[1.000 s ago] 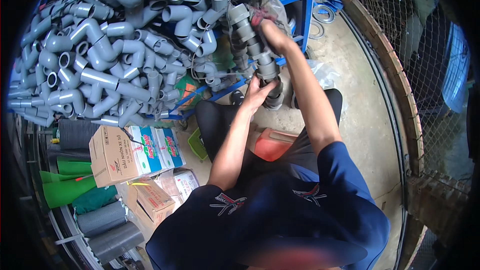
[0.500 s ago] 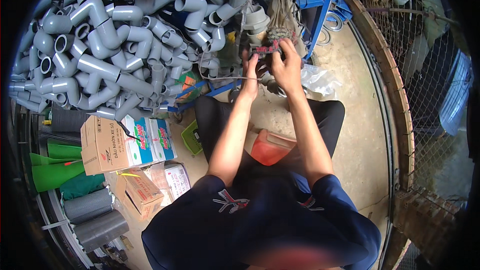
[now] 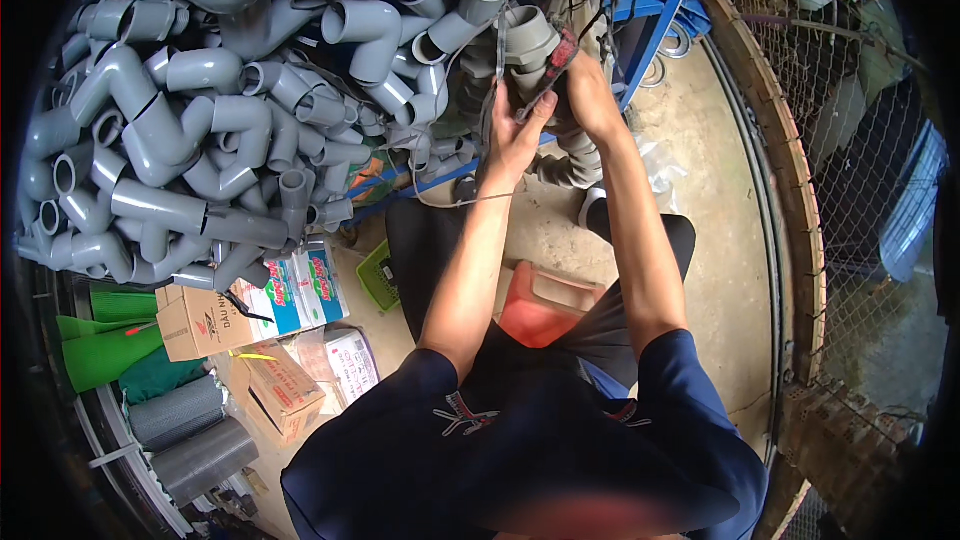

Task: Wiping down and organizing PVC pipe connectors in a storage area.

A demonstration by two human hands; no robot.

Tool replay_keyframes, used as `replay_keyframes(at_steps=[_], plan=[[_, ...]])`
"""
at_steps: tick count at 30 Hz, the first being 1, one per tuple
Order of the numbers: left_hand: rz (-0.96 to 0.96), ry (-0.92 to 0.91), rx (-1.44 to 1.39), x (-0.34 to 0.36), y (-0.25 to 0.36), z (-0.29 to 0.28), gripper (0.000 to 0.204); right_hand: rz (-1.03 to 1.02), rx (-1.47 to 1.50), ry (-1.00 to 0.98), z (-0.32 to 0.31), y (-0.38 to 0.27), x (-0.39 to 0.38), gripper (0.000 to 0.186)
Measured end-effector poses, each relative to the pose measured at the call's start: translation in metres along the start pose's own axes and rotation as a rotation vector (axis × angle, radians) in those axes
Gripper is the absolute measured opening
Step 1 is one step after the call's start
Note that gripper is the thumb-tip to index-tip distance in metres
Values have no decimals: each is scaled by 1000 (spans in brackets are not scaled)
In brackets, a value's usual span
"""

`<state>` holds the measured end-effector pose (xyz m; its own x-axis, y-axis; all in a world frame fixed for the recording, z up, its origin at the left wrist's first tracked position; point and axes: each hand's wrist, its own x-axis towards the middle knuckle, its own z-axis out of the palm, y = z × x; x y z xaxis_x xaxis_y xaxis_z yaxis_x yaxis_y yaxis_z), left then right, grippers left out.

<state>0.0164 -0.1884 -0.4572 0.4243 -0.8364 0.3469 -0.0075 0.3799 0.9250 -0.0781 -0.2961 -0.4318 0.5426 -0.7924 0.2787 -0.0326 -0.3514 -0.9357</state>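
Observation:
At the upper centre, a dark cloth strip with a red pattern (image 3: 562, 53) lies against a grey threaded pipe fitting (image 3: 527, 38). My right hand (image 3: 592, 98) is at the strip's upper end, its fingers mostly hidden beyond the knuckles. Below the fitting, my left hand (image 3: 514, 145) points upward with the thumb spread from the fingers, and the strip's narrow dark end runs down between them. Its exact hold is hard to make out. Pale cloth-like material (image 3: 575, 12) hangs just beyond my right hand.
Grey plastic elbows and pipes (image 3: 165, 202) form a large pile on the left. Cartons (image 3: 205, 325) and a green basket (image 3: 377, 277) stand below it. A red-orange stool (image 3: 540, 328) is between my legs. To the right rise a blue frame (image 3: 660, 25) and wire mesh (image 3: 860, 190).
The cloth strip, bunched between both hands before, now slants along the fitting. My right hand has turned and moved behind it; my left hand has lowered slightly. The view has shifted.

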Motion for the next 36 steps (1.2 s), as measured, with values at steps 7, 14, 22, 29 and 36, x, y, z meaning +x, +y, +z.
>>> replay_keyframes(at_steps=[7,14,22,29,36], plan=[[-277,63,-388,-3,-31,-21,63,-300,-236,273,36,-47,-93,21],[-279,201,-129,-4,2,-19,71,76,21,289,6,-90,-107,27],[-339,69,-298,2,-41,-24,49,-446,-452,264,54,-64,-40,26],[-284,-40,-435,-9,-63,-36,63,-353,-405,116,23,-78,-95,21],[-285,-76,-267,-87,-6,-21,49,37,-129,186,26,-64,-144,17]])
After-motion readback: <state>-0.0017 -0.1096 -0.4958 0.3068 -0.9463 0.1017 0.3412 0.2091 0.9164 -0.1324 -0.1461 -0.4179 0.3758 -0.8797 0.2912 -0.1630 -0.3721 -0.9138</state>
